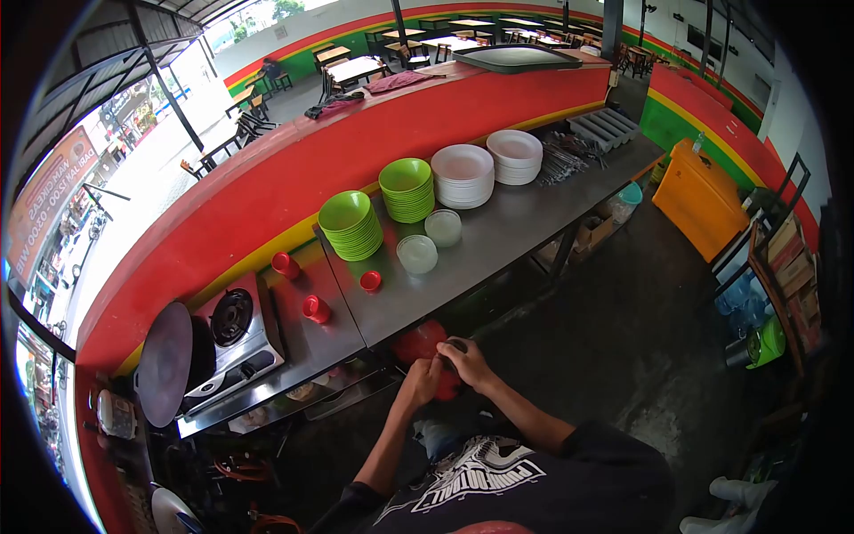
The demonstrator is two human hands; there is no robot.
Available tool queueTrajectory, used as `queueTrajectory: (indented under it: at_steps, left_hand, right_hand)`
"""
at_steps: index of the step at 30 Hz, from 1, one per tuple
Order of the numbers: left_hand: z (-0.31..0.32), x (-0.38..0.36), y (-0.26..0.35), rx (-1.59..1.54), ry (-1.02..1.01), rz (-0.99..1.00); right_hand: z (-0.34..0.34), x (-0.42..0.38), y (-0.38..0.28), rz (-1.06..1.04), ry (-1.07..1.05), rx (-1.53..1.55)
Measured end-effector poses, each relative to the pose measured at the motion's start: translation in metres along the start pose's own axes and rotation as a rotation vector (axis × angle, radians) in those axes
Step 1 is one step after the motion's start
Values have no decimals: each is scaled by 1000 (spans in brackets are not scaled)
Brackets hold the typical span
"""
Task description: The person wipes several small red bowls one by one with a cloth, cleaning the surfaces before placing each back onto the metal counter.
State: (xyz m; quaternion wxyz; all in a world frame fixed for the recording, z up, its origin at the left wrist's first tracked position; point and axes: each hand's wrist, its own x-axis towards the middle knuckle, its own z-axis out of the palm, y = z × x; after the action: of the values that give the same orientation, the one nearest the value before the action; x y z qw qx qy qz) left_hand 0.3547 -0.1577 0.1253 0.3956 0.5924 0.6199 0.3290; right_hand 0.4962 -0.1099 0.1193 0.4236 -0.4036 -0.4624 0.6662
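Observation:
Both hands meet low in front of my body, just off the table's front edge. My left hand (424, 378) is closed, its fingertips right against the other hand. In my right hand (466, 363), also closed, is a small dark rounded thing (456, 345); I cannot make out its kind. Below and behind the hands shows a red rounded object (420, 341), partly hidden by them. Nearest on the steel table (356, 307) stand small red cups (316, 309), with another red cup (370, 281) beside a stack of clear bowls (417, 254).
Stacked green bowls (350, 224) and white plates (463, 173) line the table's back, before a red wall (267, 214). Cutlery (562, 158) lies at the far end. A gas stove (236, 325) and large round pan (165, 365) stand left. An orange cabinet (698, 200) stands right.

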Motion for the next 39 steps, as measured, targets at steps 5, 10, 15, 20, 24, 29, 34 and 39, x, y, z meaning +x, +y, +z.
queueTrajectory:
  at_steps: [5, 10, 15, 20, 24, 29, 34, 39]
  left_hand:
    - [-1, -4, 13, -257, 172, -85]
    - [27, -4, 15, -258, 434, -15]
    - [13, 5, 10, -110, 139, -61]
    - [19, -3, 21, -345, 157, -52]
    - [21, -9, 22, -183, 135, -26]
    - [-5, -8, 25, -61, -34, -139]
    - [11, -15, 28, -256, 172, -95]
    - [39, -20, 26, -363, 359, -72]
  right_hand:
    - [9, 2, -11, -31, 20, 120]
    - [-5, 6, -1, -30, 105, 265]
    - [-8, -7, 4, -86, 91, 140]
    - [-18, 2, 0, -64, 106, 264]
    - [-21, 1, 8, -84, 121, 160]
    - [-8, -5, 18, -183, 70, -55]
    - [-7, -3, 2, -165, 85, 50]
    - [-20, 2, 16, -162, 128, 241]
